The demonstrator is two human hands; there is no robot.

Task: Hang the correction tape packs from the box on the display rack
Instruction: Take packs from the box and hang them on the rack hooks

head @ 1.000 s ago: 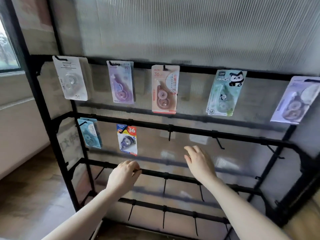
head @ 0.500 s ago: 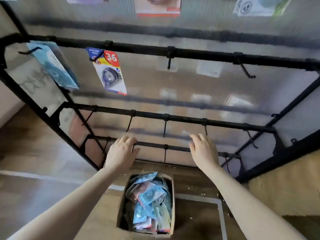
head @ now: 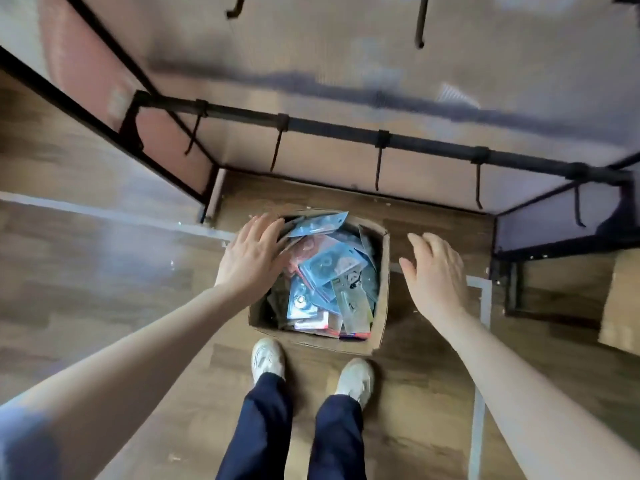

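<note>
Box [head: 380,271], one, of brown cardboard, open at the top, standing on wooden floor [head: 86,289] at frame centre. Filled with a loose heap of correction tape packs [head: 329,268], mostly blue and clear cards with some red and pink; too overlapped and blurred for an exact count. None hung on the stretch of rack in view.

Hands, two, both bare and holding nothing. Left hand [head: 254,254] at 9 o'clock of the box, palm down, fingers straight and spread, reaching over the box's left rim above the heap; contact with the packs not determinable. Right hand [head: 434,268] at 3 o'clock of the box, just outside the right wall, fingers relaxed and slightly bent, apart from the cardboard.

Display rack [head: 346,128], one, black metal, at 12 o'clock of the box. One horizontal bar in full view, carrying six bare hooks [head: 378,168] that point down and forward; two further hook ends visible at the top edge.

Shoes [head: 266,358], two, pale, at 6 o'clock of the box, toes pointing to it, below dark blue trouser legs [head: 263,427]. Pale tape line [head: 479,393] on the floor at 4 o'clock. Cardboard sheet [head: 620,299] at the right edge, 3 o'clock, well apart from the box.
</note>
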